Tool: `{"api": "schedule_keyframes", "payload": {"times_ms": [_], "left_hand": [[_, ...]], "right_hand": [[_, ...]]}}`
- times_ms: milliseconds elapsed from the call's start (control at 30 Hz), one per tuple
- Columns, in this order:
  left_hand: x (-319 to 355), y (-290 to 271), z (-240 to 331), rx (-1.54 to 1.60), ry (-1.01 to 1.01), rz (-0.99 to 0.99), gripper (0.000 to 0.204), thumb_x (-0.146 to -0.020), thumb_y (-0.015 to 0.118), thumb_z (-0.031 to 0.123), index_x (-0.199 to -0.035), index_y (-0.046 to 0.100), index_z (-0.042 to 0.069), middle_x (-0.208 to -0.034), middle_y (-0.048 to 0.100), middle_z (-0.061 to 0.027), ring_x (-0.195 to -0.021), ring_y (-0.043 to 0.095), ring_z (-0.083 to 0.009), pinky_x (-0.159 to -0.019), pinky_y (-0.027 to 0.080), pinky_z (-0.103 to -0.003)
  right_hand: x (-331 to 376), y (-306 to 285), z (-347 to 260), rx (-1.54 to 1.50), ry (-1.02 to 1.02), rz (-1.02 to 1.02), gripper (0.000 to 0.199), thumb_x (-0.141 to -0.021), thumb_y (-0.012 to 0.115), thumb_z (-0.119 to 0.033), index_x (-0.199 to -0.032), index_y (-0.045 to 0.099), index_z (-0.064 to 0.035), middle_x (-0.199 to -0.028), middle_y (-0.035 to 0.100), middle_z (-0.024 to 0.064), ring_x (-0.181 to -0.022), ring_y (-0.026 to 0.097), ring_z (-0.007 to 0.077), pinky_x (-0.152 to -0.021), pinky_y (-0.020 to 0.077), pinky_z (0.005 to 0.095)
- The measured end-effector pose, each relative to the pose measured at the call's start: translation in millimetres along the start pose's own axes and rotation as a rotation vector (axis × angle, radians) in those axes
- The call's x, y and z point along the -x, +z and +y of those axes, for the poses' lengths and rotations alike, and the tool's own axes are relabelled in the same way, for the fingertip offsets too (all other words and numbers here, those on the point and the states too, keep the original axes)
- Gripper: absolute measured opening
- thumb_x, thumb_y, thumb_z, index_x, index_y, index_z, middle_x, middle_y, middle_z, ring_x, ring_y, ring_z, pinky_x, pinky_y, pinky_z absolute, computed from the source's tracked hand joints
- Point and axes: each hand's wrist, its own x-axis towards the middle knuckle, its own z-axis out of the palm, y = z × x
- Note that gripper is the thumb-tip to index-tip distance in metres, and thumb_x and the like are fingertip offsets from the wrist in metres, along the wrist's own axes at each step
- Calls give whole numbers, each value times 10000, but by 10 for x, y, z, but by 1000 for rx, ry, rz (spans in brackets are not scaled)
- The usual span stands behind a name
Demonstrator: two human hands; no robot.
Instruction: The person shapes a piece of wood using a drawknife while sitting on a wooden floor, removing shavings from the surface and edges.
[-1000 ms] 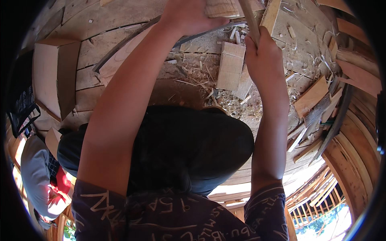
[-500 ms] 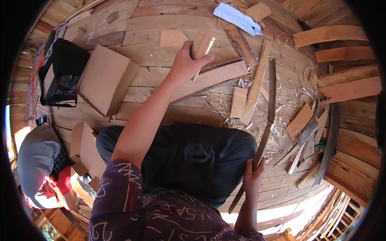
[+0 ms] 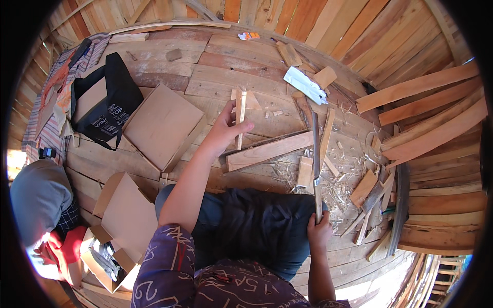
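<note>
A short, flat piece of wood (image 3: 241, 115) stands upright in my left hand (image 3: 229, 128), pinched between thumb and fingers, its narrow pale edge facing me. My right hand (image 3: 319, 231) is closed round the handle of a long, dark, slim knife (image 3: 316, 154) beside my right knee. The knife has a bright band partway along and its blade points away from me; the handle's lower end is hidden. Beyond my lap lies a thick plank (image 3: 269, 151) with rough bark edges, just under the held piece.
Wood shavings (image 3: 336, 192), small blocks (image 3: 305, 172) and offcuts litter the floor to the right. Long boards (image 3: 416, 84) lean at the far right. Cardboard boxes (image 3: 164, 126) and a black bag (image 3: 105, 100) stand left. Near them is a person in a grey covering (image 3: 41, 192).
My left hand has turned the wood piece edge-on. My right hand has swung the knife more upright and to the left. The view has tilted up, showing more of the far wall.
</note>
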Motion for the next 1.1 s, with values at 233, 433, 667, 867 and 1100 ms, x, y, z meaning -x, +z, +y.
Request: {"api": "schedule_keyframes", "payload": {"times_ms": [233,433,667,867,1100], "left_hand": [[109,38,120,-134,0,47,692,-800,768,272,-1306,398,-21,-1090,627,-165,-976,616,-201,-851,490,-330],[130,-87,193,-107,87,74,599,-805,759,259,-1237,467,-36,-1064,622,-143,-959,604,-173,-856,477,-317],[201,-25,255,-24,140,14,319,-834,651,153,-1093,483,76,-777,414,23,-639,424,-70,-561,363,-237],[170,-67,185,23,178,-22,315,-834,650,162,-1084,477,80,-761,420,22,-615,431,-72,-545,375,-239],[171,-62,176,60,124,-91,410,-822,702,199,-1124,475,42,-913,540,-43,-825,526,-107,-735,441,-262]], "right_hand": [[1,15,-64,67,-30,29,216,-878,599,-250,-1006,565,-79,-695,647,229,-643,638,453,-578,490,558],[-5,51,-92,43,0,31,234,-881,598,-263,-1007,560,-69,-704,640,250,-660,628,472,-584,475,570],[20,120,-5,25,-28,128,241,-856,633,-247,-968,565,-45,-640,616,236,-600,621,457,-522,471,538],[26,145,20,30,-18,148,260,-857,635,-257,-978,568,-37,-641,615,241,-614,623,462,-544,475,544],[39,123,3,-8,-9,156,254,-864,633,-254,-985,568,-40,-692,622,246,-650,617,469,-579,463,552]]}}
